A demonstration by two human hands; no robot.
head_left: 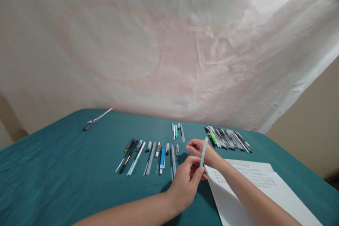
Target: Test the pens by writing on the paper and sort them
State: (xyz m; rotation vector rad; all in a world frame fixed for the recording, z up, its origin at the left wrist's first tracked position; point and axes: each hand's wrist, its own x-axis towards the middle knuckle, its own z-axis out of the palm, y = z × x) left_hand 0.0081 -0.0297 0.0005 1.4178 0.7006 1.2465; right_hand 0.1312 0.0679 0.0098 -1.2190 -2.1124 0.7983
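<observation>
My left hand (185,182) pinches the lower end of a slim light-blue and white pen (203,151) and holds it nearly upright above the teal table (66,173). Just behind the pen is my right hand (196,147), its fingers curled inward. I cannot make out what they hold, if anything. Left of both hands lies a row of several pens and pen parts (148,155), side by side. A few small pen pieces (178,130) lie farther back.
A packed bunch of several dark pens (228,139) lies at the back right. White sheets of paper with writing (265,183) sit under my right forearm. One lone pen (96,119) lies at the far left. A white cloth backdrop (169,49) hangs behind the table.
</observation>
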